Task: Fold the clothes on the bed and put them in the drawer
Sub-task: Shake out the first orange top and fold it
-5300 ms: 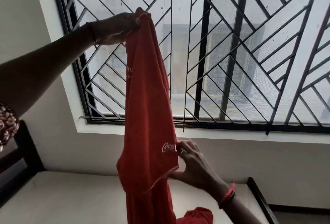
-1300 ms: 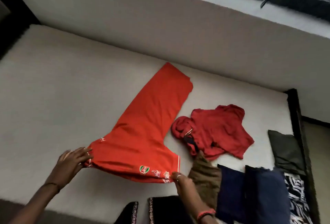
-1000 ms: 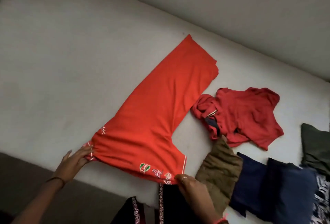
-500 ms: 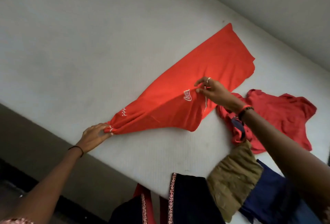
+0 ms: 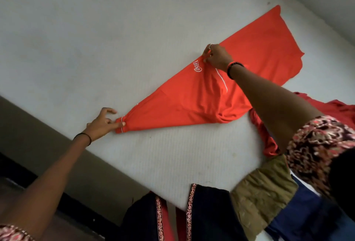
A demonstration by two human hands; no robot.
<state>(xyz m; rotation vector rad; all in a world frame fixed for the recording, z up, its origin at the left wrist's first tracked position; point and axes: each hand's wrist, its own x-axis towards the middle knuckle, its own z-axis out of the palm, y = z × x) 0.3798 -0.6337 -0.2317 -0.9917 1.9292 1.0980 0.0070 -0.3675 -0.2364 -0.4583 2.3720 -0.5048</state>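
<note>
1. The orange shirt [image 5: 221,91] lies flat on the bed [image 5: 96,39]. Its long axis runs diagonally from the bed's near left edge toward the far right side by the wall.
2. Its narrow, bunched end points at the near left edge. Its broad end fans out toward the far right.
3. The left hand [image 5: 104,123] pinches that bunched tip between thumb and forefinger, with the other fingers raised and loosely curled.
4. The right hand [image 5: 216,56] has curled fingers pinching a fold on the shirt's far long edge, just beside white script lettering.
5. A darker red garment [image 5: 269,141], olive cloth [image 5: 259,198], navy cloth [image 5: 299,215] and a black trimmed garment [image 5: 207,212] crowd the bed's near right edge.
</note>
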